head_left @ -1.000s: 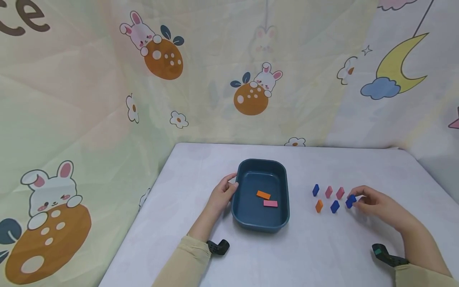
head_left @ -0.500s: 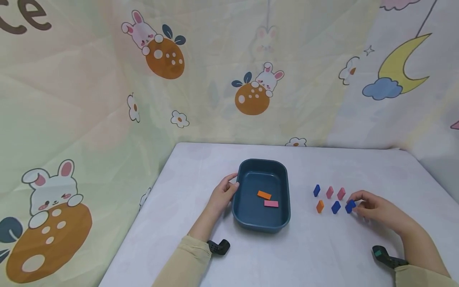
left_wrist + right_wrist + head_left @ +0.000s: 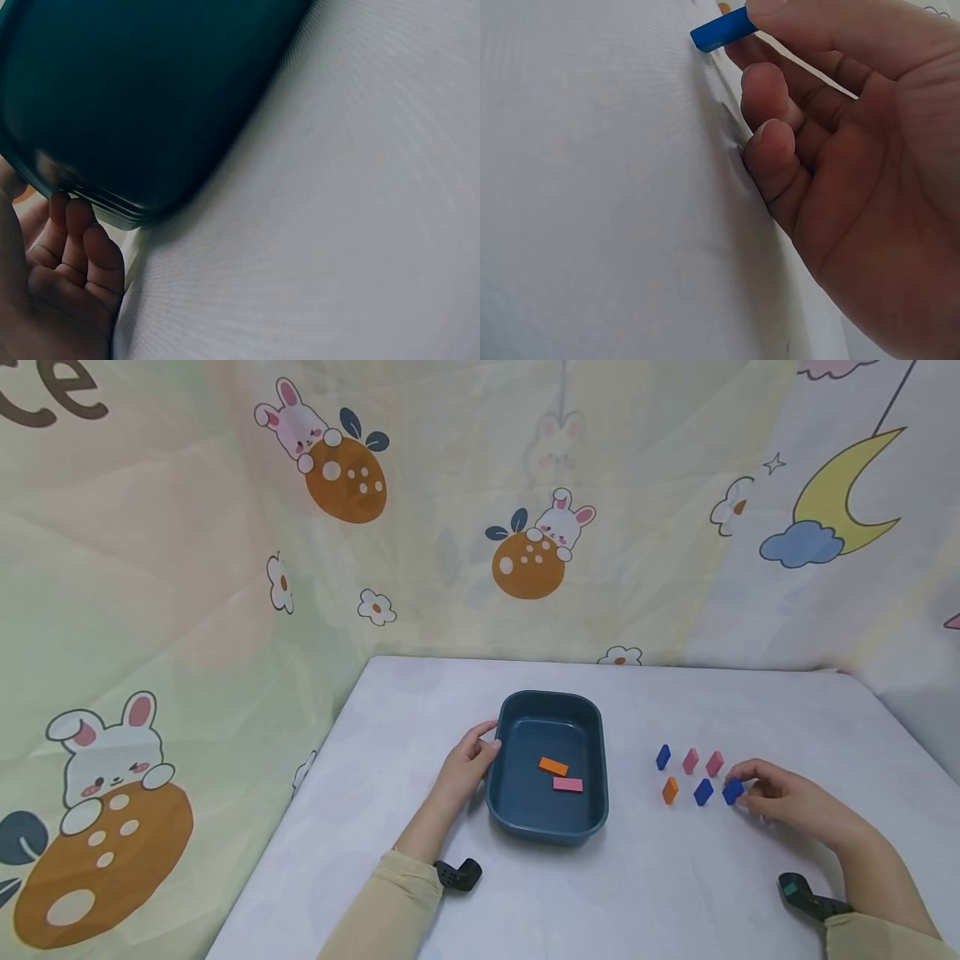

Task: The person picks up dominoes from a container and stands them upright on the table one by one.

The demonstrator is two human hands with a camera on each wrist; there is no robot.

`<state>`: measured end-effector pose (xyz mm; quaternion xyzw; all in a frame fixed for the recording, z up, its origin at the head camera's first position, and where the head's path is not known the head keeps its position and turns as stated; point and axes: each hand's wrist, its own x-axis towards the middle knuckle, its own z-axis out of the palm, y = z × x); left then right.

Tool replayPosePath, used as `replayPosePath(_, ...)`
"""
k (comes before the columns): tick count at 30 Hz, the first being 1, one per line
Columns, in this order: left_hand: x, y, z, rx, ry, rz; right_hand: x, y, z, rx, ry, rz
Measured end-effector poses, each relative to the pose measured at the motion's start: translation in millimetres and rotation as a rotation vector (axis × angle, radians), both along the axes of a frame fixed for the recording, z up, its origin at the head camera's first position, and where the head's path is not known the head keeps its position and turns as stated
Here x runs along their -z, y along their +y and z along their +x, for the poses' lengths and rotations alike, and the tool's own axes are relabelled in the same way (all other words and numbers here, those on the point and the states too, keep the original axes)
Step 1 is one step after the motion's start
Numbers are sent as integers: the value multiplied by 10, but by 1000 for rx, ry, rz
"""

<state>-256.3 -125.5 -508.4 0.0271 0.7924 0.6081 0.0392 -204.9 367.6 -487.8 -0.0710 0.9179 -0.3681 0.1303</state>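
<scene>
My right hand (image 3: 787, 797) pinches a small blue block (image 3: 732, 791) between thumb and fingertips, upright at the right end of the near row of blocks. In the right wrist view the blue block (image 3: 724, 29) sticks out from under the thumb, its lower end close to the white cloth. Beside it stand another blue block (image 3: 702, 792) and an orange block (image 3: 670, 791). Behind them are two pink blocks (image 3: 691, 761) and a blue one (image 3: 663, 757). My left hand (image 3: 461, 768) holds the left side of a dark teal tray (image 3: 604, 760), fingertips against its outer wall (image 3: 112, 208).
Inside the tray lie a flat orange block (image 3: 553, 767) and a flat pink block (image 3: 567, 785). A white cloth covers the table (image 3: 420, 702). Behind it hangs a printed curtain (image 3: 442, 560). Each wrist wears a black camera (image 3: 459, 875).
My right hand has lowered the blue block slightly toward me, bringing it level with the near row. The left hand and the tray have stayed in place.
</scene>
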Motion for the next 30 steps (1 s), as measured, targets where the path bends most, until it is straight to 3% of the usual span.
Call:
replayPosePath(20, 12, -13, -5, 11, 21, 7, -42, 2, -3, 3, -32, 7)
replayPosePath(30, 18, -15, -4, 16, 23, 11, -176, -32, 31, 39, 12, 116)
